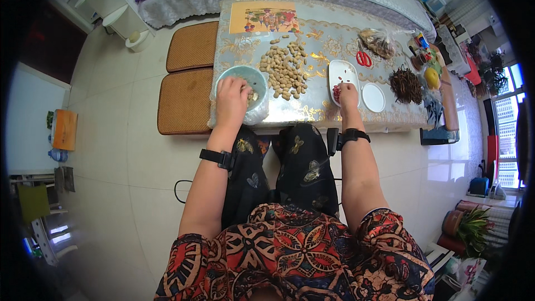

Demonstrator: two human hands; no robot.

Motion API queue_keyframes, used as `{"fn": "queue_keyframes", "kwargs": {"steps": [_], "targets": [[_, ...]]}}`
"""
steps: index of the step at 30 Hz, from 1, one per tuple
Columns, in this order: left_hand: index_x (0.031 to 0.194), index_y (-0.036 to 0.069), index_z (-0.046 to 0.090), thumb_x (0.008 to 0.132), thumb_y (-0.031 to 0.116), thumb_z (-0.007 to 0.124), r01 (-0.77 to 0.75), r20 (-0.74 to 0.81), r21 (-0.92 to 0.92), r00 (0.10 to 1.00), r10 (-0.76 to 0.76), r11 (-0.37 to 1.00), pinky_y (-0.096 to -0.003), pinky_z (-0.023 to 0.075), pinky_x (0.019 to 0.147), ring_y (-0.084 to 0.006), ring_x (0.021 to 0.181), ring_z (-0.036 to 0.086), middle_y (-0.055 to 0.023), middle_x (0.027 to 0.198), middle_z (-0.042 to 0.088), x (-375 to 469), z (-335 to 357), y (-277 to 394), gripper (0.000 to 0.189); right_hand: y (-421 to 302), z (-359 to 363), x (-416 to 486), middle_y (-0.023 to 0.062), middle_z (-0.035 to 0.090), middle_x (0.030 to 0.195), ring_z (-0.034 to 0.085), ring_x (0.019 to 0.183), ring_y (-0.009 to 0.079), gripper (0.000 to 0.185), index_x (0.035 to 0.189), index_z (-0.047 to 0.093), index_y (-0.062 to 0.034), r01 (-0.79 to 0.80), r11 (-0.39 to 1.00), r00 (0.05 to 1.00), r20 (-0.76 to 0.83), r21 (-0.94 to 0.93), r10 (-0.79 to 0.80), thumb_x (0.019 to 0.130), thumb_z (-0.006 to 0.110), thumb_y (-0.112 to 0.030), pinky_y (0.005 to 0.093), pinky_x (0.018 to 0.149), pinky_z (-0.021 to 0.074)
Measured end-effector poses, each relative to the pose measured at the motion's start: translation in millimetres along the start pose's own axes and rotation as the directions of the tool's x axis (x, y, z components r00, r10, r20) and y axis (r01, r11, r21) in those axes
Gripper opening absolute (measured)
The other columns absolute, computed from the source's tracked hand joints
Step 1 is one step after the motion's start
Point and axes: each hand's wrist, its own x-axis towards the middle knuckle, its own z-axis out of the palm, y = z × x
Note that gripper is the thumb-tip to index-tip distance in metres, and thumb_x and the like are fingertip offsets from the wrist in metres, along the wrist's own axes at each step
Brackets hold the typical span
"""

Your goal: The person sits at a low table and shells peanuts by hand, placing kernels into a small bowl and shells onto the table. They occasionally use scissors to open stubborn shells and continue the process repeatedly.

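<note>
My left hand (233, 94) is over the mouth of a light-blue bin (262, 81) lined with a clear plastic bag. Its fingers curl downward, and pale peanut shells (252, 98) show beside the fingertips; whether the hand grips any is hidden. To the right, my right hand (348, 94) reaches into a white rectangular tray (343, 67), fingertips together at a small heap of red peanut kernels (336, 91). A few loose kernels lie farther up the tray. Between the bin and the tray, a pile of unshelled peanuts (284, 69) is spread on the patterned tablecloth (322, 110).
A white round lid (373, 97) lies right of the tray, with red-handled scissors (363, 59) beyond it. Farther right are a dark dried bundle (405, 86), a plastic bag (378, 43) and a yellow fruit (431, 78). Woven-topped stools (184, 102) stand against the table's left side.
</note>
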Motion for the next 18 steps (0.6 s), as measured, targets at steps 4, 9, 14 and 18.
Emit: {"fn": "queue_keyframes", "kwargs": {"steps": [4, 9, 14, 18], "targets": [[0.101, 0.002, 0.069, 0.09, 0.01, 0.065, 0.016, -0.072, 0.034, 0.997, -0.014, 0.999, -0.0432, 0.0462, 0.089, -0.0321, 0.1, 0.056, -0.0119, 0.101, 0.062, 0.6, 15.1, -4.9, 0.014, -48.0, 44.0, -65.5, 0.0186, 0.07, 0.1, 0.066, 0.094, 0.0345, 0.021, 0.098, 0.073, -0.004, 0.607, 0.785, 0.792, 0.181, -0.123, -0.583, 0.086, 0.069, -0.021, 0.0426, 0.085, 0.0498], [0.111, 0.004, 0.068, 0.094, 0.013, 0.059, 0.007, -0.223, 0.058, 0.975, 0.006, 0.998, -0.0442, 0.0444, 0.093, -0.0306, 0.105, 0.056, -0.0101, 0.107, 0.063, 1.0, 16.0, -1.2, 0.021, -85.2, 111.9, -171.4, 0.0153, 0.062, 0.085, 0.061, 0.088, 0.0352, 0.021, 0.095, 0.073, -0.0041, 0.906, 0.382, 0.312, 0.321, 0.184, -0.894, 0.075, 0.067, 0.003, 0.0427, 0.079, 0.0486], [0.114, 0.009, 0.068, 0.094, 0.014, 0.059, 0.014, -0.128, 0.197, 0.992, 0.012, 0.98, -0.0427, 0.0438, 0.094, -0.0279, 0.106, 0.057, -0.008, 0.107, 0.065, -2.4, 18.5, 1.8, 0.023, -48.5, 107.2, -118.1, 0.017, 0.065, 0.091, 0.062, 0.087, 0.0379, 0.017, 0.093, 0.068, -0.0032, 0.74, 0.659, 0.673, 0.134, -0.135, -0.728, 0.078, 0.064, 0.004, 0.0456, 0.078, 0.0509], [0.11, 0.009, 0.068, 0.092, 0.012, 0.059, 0.015, -0.139, 0.176, 0.99, 0.01, 0.984, -0.0432, 0.0442, 0.091, -0.0292, 0.103, 0.058, -0.0082, 0.103, 0.067, -1.5, 22.9, 1.4, 0.021, 8.5, 103.7, -72.9, 0.0182, 0.065, 0.087, 0.062, 0.086, 0.0387, 0.011, 0.088, 0.062, -0.0018, 0.551, 0.681, 0.831, 0.24, -0.482, -0.502, 0.079, 0.067, -0.003, 0.0476, 0.077, 0.0503]]}}
